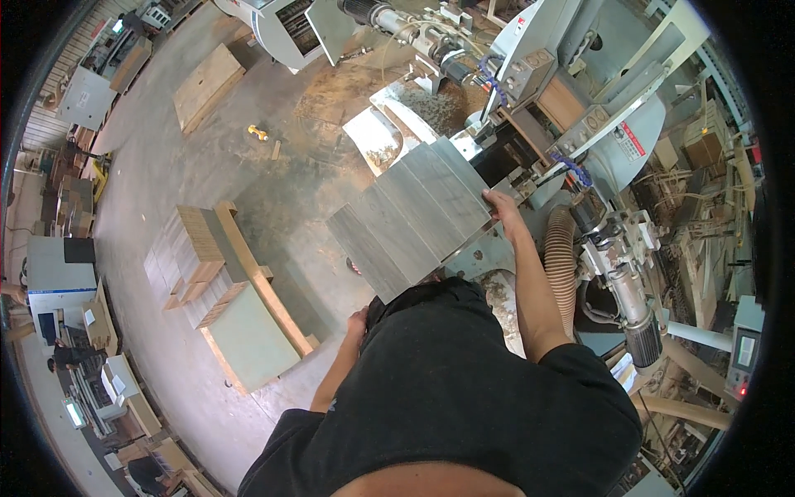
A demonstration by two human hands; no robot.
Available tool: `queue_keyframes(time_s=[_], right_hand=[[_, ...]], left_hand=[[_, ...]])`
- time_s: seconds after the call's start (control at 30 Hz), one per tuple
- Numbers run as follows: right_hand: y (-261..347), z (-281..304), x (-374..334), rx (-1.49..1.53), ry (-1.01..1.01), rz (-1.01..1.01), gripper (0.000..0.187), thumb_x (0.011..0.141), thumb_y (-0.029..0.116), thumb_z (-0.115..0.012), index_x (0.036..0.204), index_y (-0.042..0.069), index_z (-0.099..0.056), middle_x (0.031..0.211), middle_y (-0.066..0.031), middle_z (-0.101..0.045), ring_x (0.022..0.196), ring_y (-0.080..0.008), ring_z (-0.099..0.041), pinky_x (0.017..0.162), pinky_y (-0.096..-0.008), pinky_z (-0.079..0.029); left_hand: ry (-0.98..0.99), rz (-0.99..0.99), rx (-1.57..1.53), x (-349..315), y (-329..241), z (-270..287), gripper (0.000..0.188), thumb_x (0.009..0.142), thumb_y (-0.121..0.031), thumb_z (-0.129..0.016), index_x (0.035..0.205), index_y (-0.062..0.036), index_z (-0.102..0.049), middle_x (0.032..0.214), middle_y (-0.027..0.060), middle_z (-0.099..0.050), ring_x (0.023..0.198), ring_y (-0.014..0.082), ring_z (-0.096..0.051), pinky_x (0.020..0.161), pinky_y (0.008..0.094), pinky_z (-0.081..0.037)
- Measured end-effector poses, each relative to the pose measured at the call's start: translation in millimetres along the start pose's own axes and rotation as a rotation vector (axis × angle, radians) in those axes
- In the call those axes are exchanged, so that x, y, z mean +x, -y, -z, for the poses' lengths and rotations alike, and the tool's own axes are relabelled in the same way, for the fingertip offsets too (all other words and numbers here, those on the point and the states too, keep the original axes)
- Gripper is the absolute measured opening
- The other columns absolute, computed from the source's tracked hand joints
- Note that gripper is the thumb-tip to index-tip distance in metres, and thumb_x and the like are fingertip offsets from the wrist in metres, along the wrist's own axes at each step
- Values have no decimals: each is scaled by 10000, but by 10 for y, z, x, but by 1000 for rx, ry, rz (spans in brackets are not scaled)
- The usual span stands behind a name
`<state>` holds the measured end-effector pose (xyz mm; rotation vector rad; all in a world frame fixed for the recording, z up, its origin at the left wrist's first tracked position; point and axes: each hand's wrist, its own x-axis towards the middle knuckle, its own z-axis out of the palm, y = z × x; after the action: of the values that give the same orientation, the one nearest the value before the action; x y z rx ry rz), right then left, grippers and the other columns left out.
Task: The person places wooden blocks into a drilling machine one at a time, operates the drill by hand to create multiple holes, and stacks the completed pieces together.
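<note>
Head view: stack of grey planks (pixel 418 215), fanned stepwise, held in air above concrete floor (pixel 166 174), in front of woodworking machine (pixel 530 91). Right hand (pixel 502 207) clamped on stack's right edge. Left hand (pixel 358 321) low at stack's near corner, mostly hidden by black shirt; grip cannot tell. Wooden pallet (pixel 248 331) with more stacked boards (pixel 195 257) on floor at left. Flexible dust hose (pixel 561 248) just right of right forearm.
</note>
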<state>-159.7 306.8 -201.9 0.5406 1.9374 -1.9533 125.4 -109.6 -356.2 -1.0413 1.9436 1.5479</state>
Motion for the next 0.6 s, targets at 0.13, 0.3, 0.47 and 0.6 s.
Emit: queue_keyframes(time_s=[0.13,0.3,0.47,0.6], right_hand=[[2,0,0,33,30,-27,393,893,378,-674,1070,30,-706,813,22,-592,637,-79,-472,575,-243,-366],[201,40,-37,-113,54,-47,348,901,351,-671,1027,29,-699,798,-2,-597,688,-112,-508,572,-282,-396],[571,118,211,-577,-38,261,535,829,333,-715,1202,-41,-631,1199,-221,-653,1081,-322,-644,921,-368,-483],[734,163,644,-1091,-409,314,523,858,280,-657,1285,-7,-559,1250,-210,-616,1114,-371,-614,940,-430,-500]], left_hand=[[-26,17,96,-26,-25,-9,484,908,-421,-619,1021,48,-644,924,131,-667,845,239,-608,759,380,-499],[-35,90,8,-22,-61,-1,487,897,-458,-618,1011,15,-644,887,109,-646,805,243,-588,701,416,-498],[-10,-38,164,48,-4,43,528,906,-492,-566,981,24,-648,891,143,-643,811,293,-603,645,458,-517],[-26,-1,238,105,-3,63,557,921,-499,-518,967,39,-655,908,184,-654,853,332,-630,651,479,-537]])
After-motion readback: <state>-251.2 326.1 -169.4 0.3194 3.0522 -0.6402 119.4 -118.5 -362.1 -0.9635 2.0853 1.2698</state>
